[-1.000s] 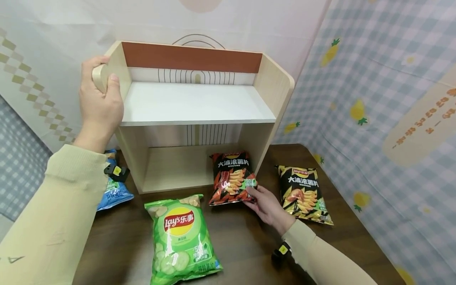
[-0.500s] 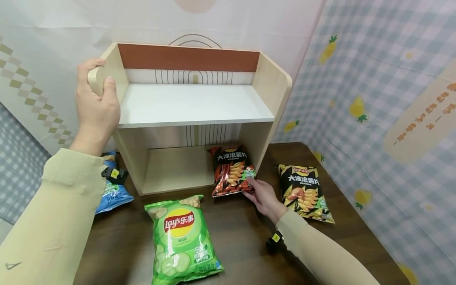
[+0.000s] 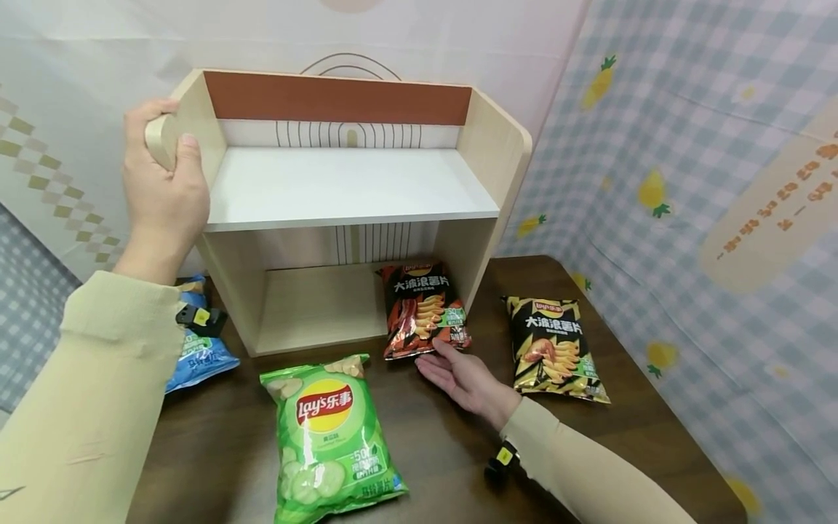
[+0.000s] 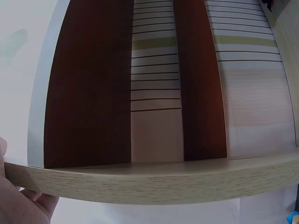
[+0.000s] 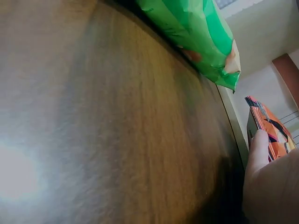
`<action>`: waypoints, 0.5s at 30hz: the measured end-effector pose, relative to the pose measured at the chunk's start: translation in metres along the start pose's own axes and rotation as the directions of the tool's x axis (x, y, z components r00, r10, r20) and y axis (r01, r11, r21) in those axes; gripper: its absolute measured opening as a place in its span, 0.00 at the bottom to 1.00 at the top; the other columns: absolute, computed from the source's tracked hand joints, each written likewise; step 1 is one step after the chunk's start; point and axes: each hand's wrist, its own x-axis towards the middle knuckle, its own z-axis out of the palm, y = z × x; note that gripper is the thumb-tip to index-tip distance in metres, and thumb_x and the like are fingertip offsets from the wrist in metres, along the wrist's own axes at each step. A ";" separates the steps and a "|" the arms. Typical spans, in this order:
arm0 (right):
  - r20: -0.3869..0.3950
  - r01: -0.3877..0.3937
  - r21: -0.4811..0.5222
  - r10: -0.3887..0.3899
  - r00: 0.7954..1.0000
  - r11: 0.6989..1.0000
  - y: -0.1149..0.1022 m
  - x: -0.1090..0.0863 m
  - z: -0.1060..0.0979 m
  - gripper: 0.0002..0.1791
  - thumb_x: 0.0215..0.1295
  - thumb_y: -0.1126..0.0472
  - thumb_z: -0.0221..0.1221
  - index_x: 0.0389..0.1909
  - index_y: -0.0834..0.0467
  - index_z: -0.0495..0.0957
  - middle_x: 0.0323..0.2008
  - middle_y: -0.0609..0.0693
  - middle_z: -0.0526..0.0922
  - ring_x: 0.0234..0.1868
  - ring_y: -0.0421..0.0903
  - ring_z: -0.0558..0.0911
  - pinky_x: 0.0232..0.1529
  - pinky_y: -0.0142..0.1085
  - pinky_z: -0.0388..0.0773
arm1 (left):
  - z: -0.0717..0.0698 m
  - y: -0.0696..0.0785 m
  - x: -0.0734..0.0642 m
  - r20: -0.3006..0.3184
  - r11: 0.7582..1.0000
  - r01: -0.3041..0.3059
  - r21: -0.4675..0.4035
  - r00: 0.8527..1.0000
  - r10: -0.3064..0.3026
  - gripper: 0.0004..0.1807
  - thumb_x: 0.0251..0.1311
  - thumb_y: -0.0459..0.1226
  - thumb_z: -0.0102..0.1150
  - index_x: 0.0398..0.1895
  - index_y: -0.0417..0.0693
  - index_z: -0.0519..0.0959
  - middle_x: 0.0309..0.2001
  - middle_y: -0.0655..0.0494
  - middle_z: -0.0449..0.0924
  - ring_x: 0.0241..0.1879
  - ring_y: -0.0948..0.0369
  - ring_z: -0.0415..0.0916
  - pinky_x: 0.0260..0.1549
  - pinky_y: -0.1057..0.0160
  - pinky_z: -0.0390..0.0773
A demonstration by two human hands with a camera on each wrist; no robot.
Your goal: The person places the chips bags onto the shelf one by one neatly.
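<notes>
My left hand (image 3: 164,189) grips the upper left side panel of a two-tier wooden shelf (image 3: 353,185); in the left wrist view its fingers wrap the panel's edge. The red and black bag of chips (image 3: 424,309) lies at the right of the lower tier, its bottom end sticking out over the front edge. Against that bottom end is my right hand (image 3: 465,378), palm turned up, fingers straight and thumb at the bag's edge. In the right wrist view the thumb (image 5: 258,149) touches the bag's end.
On the brown table (image 3: 445,466) in front of the shelf lies a green bag of chips (image 3: 334,444). A yellow and black bag of chips (image 3: 553,349) lies to the right. Partly behind the left forearm is a blue bag of chips (image 3: 203,356). Printed cloth hangs behind and at the sides.
The red and black bag has slid farther into the lower tier. My right hand has moved from its lower right corner leftward along the bottom edge, fingers straightening. The left hand keeps its grip.
</notes>
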 end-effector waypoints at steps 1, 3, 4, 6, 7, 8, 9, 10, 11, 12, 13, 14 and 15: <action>0.005 -0.002 0.007 0.002 1.000 1.000 0.000 0.001 0.002 0.27 0.73 0.60 0.53 0.67 0.64 0.57 0.52 0.66 0.73 0.49 0.54 0.81 0.56 0.41 0.73 | 0.000 0.000 0.000 -0.001 1.000 0.001 0.000 1.000 -0.001 0.21 0.70 0.39 0.43 0.62 0.71 0.66 0.59 0.57 0.68 0.51 0.63 0.69 0.41 0.65 0.68; 0.010 0.010 0.010 -0.010 1.000 1.000 0.000 0.005 0.004 0.26 0.73 0.60 0.52 0.67 0.65 0.57 0.49 0.65 0.73 0.48 0.53 0.82 0.56 0.41 0.73 | -0.001 0.000 0.000 -0.004 1.000 0.001 0.004 1.000 -0.001 0.21 0.69 0.39 0.44 0.62 0.71 0.66 0.57 0.57 0.68 0.50 0.63 0.69 0.40 0.65 0.68; 0.005 0.017 0.010 -0.017 1.000 1.000 -0.001 0.007 0.004 0.25 0.74 0.61 0.51 0.66 0.65 0.58 0.48 0.65 0.74 0.47 0.53 0.82 0.56 0.41 0.73 | 0.000 -0.001 0.000 -0.005 1.000 0.001 0.003 1.000 -0.001 0.21 0.69 0.39 0.44 0.62 0.71 0.66 0.57 0.58 0.68 0.49 0.63 0.68 0.40 0.66 0.68; -0.004 0.028 0.008 -0.028 1.000 1.000 -0.003 0.012 0.005 0.22 0.75 0.61 0.49 0.64 0.65 0.59 0.47 0.64 0.75 0.47 0.52 0.82 0.55 0.40 0.73 | 0.001 -0.001 0.000 -0.006 1.000 0.001 0.004 1.000 0.000 0.21 0.69 0.39 0.44 0.62 0.71 0.66 0.56 0.58 0.68 0.49 0.63 0.69 0.40 0.66 0.68; -0.007 0.035 0.001 -0.035 0.999 0.999 -0.004 0.014 0.006 0.21 0.75 0.62 0.48 0.63 0.65 0.60 0.47 0.63 0.75 0.47 0.52 0.82 0.56 0.40 0.73 | 0.001 -0.001 -0.001 -0.007 1.000 -0.002 0.003 1.000 0.002 0.21 0.69 0.39 0.44 0.62 0.70 0.66 0.57 0.57 0.68 0.49 0.63 0.69 0.40 0.66 0.68; -0.011 0.043 -0.007 -0.044 0.999 0.999 -0.005 0.017 0.006 0.19 0.75 0.62 0.48 0.63 0.65 0.61 0.47 0.63 0.76 0.47 0.52 0.82 0.56 0.40 0.73 | 0.001 -0.001 -0.001 -0.007 1.000 -0.004 0.001 1.000 0.004 0.21 0.69 0.39 0.44 0.62 0.70 0.66 0.57 0.57 0.68 0.49 0.63 0.69 0.41 0.65 0.68; -0.016 0.049 -0.009 -0.049 0.999 0.999 -0.006 0.020 0.007 0.18 0.75 0.62 0.48 0.61 0.65 0.63 0.47 0.63 0.76 0.47 0.51 0.82 0.56 0.40 0.73 | 0.001 -0.001 -0.001 -0.009 1.000 -0.008 -0.001 1.000 0.007 0.21 0.69 0.39 0.44 0.62 0.70 0.66 0.57 0.57 0.68 0.50 0.63 0.69 0.41 0.65 0.69; -0.017 0.057 -0.015 -0.058 0.998 0.998 -0.008 0.022 0.008 0.18 0.75 0.62 0.48 0.61 0.65 0.63 0.47 0.63 0.76 0.48 0.51 0.82 0.56 0.40 0.73 | 0.001 -0.001 0.000 -0.012 1.000 -0.012 -0.006 1.000 0.012 0.21 0.69 0.38 0.44 0.62 0.70 0.66 0.58 0.56 0.69 0.50 0.62 0.69 0.42 0.65 0.69; -0.019 0.061 -0.013 -0.061 0.998 0.998 -0.009 0.025 0.009 0.17 0.75 0.62 0.49 0.60 0.65 0.64 0.48 0.63 0.76 0.48 0.52 0.81 0.56 0.40 0.73 | 0.001 -0.001 0.000 -0.015 1.000 -0.018 -0.008 1.000 0.018 0.21 0.69 0.38 0.44 0.61 0.70 0.66 0.58 0.56 0.69 0.51 0.62 0.69 0.42 0.65 0.69; -0.020 0.062 -0.011 -0.063 0.998 0.998 -0.010 0.028 0.010 0.17 0.75 0.62 0.49 0.60 0.65 0.65 0.49 0.64 0.76 0.49 0.52 0.81 0.56 0.40 0.73 | 0.001 -0.001 0.000 -0.016 1.000 -0.022 -0.010 1.000 0.022 0.21 0.69 0.38 0.44 0.61 0.69 0.67 0.58 0.56 0.69 0.51 0.62 0.69 0.42 0.65 0.69; -0.023 0.061 -0.010 -0.061 0.998 0.998 -0.011 0.030 0.011 0.18 0.75 0.62 0.49 0.60 0.65 0.65 0.50 0.64 0.75 0.50 0.52 0.80 0.56 0.41 0.73 | 0.000 -0.001 0.000 -0.018 1.000 -0.027 -0.011 0.999 0.027 0.20 0.69 0.38 0.44 0.61 0.69 0.67 0.58 0.56 0.69 0.51 0.62 0.69 0.42 0.65 0.69; -0.025 0.056 -0.003 -0.057 0.998 0.998 -0.011 0.032 0.012 0.18 0.75 0.62 0.49 0.60 0.65 0.65 0.52 0.65 0.74 0.51 0.53 0.80 0.56 0.41 0.73 | 0.000 -0.001 0.000 -0.018 1.000 -0.027 -0.010 0.999 0.027 0.20 0.69 0.38 0.44 0.61 0.69 0.67 0.58 0.56 0.69 0.51 0.62 0.69 0.42 0.65 0.69; -0.026 0.051 0.005 -0.051 0.998 0.999 -0.012 0.034 0.012 0.18 0.75 0.63 0.49 0.61 0.66 0.64 0.53 0.65 0.73 0.53 0.53 0.79 0.56 0.40 0.73 | 0.000 -0.001 0.000 -0.019 1.000 -0.028 -0.009 0.999 0.028 0.20 0.69 0.38 0.44 0.61 0.70 0.67 0.58 0.56 0.69 0.51 0.62 0.69 0.42 0.65 0.69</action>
